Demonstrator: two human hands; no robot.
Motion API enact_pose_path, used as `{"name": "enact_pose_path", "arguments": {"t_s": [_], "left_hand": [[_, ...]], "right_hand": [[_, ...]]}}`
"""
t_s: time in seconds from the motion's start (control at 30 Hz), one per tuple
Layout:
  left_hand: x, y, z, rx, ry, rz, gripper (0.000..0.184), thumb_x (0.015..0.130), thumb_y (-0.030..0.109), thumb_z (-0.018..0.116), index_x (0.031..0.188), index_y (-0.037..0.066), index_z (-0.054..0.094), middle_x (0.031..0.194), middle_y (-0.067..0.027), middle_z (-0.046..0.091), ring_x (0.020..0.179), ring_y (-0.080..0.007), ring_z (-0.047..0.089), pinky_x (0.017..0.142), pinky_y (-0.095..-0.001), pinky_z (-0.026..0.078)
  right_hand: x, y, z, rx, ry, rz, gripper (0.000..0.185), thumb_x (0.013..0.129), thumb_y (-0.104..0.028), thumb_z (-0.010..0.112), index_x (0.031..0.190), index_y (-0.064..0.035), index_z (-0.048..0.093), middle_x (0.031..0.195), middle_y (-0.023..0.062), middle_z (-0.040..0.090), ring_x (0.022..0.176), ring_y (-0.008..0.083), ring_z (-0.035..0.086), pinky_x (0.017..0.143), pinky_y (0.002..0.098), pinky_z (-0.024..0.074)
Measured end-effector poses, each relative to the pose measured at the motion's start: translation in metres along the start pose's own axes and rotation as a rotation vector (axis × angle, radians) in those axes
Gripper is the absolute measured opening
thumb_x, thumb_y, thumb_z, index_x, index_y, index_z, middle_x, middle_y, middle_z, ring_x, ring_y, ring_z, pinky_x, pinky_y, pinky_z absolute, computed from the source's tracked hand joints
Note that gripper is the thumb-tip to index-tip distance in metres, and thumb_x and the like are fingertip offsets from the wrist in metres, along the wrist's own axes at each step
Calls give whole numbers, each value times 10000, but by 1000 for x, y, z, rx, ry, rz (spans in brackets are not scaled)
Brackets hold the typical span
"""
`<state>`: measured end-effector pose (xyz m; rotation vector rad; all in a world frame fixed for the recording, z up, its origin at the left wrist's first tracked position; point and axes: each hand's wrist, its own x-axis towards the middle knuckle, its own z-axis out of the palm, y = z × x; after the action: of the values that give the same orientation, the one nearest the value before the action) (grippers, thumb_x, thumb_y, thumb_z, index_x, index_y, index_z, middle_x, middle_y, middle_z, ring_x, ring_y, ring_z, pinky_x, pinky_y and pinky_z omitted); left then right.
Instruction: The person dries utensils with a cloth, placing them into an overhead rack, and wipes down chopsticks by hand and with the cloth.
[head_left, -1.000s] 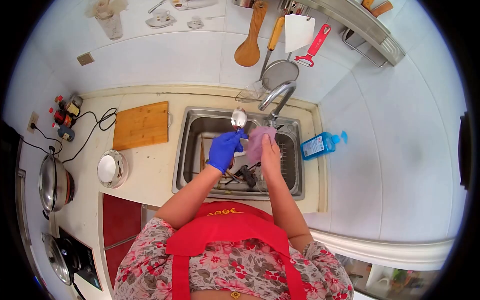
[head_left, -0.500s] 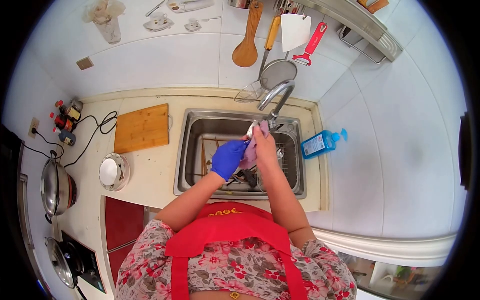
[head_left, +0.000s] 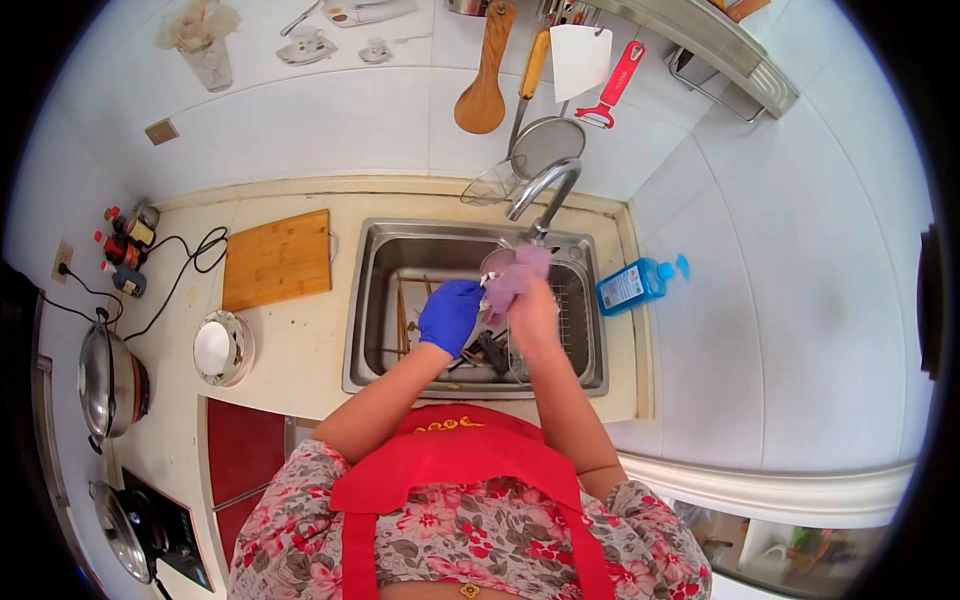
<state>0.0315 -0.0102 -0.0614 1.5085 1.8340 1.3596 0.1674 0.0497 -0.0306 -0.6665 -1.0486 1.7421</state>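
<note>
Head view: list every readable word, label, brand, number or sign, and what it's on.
No text can be read with certainty.
Apron: yellow lettering, illegible.
Blue bottle: label print too small.
Peeler: marks on the handle, too small.
Dark bottles: labels too small and blurred.

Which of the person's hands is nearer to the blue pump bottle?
Right. The bare right hand, holding the pink cloth, is over the sink, left of the blue pump bottle. The blue-gloved left hand is farther left, also over the sink.
</note>
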Motion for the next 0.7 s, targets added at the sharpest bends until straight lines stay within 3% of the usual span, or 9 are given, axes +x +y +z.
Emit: {"name": "enact_pose_path", "arguments": {"t_s": [0.1,0.17,0.2,0.3,0.47,0.57,0.63,0.67,0.7], "left_hand": [[-1,6,5,-22,-63,24,184,813,170,536,887,40,643,808,-158,618,733,-295,592,655,-351,463],[-2,8,5,-18,-137,-11,186,815,173,535,872,34,643,806,-151,620,726,-288,594,648,-347,464],[-2,9,6,59,-145,38,191,818,177,533,865,28,643,795,-149,619,718,-281,593,642,-342,463],[-7,13,3,96,-144,14,202,821,188,536,871,23,642,778,-146,619,700,-265,592,630,-332,463],[-8,14,0,-61,-162,-104,183,816,179,551,892,44,649,766,-135,620,677,-232,592,603,-313,462],[-5,30,-10,-254,-253,-384,157,795,141,569,900,63,655,785,-127,623,677,-216,596,588,-304,463],[-6,23,-12,-161,-307,-184,200,808,119,525,951,47,646,858,-119,621,700,-185,595,638,-281,473],[-6,19,-12,-162,-307,-183,200,808,119,525,951,47,646,858,-119,621,700,-185,595,638,-281,473],[-7,13,-11,48,-226,88,187,792,120,546,936,71,655,842,-120,623,695,-205,597,619,-295,471]], "right_hand": [[-7,4,32,-210,109,107,325,882,-135,394,1199,-67,383,960,83,551,861,142,537,699,266,444],[4,24,36,-127,303,-204,441,836,-17,459,1252,-80,325,934,60,572,853,141,558,709,259,451],[3,20,36,-72,319,-173,502,798,65,480,1260,-53,322,896,50,593,831,153,582,722,261,460],[10,23,15,-260,193,-11,402,813,14,504,1204,-29,417,877,46,600,801,142,580,716,248,454],[20,22,-3,-529,187,-104,243,836,-46,513,1076,-12,524,828,49,607,748,112,566,664,235,448],[19,10,-4,-618,219,-142,214,870,-87,476,1066,-13,518,805,65,608,716,124,575,629,245,462],[21,0,-9,-603,243,-132,217,888,-123,460,1066,-12,513,825,82,612,727,138,583,638,252,469],[22,-7,-13,-377,285,-118,241,900,-159,444,1078,-7,503,857,100,613,742,160,590,659,271,478],[22,-14,-18,-149,323,-102,270,913,-195,428,1089,-2,494,890,119,614,757,182,598,681,289,487]]}}
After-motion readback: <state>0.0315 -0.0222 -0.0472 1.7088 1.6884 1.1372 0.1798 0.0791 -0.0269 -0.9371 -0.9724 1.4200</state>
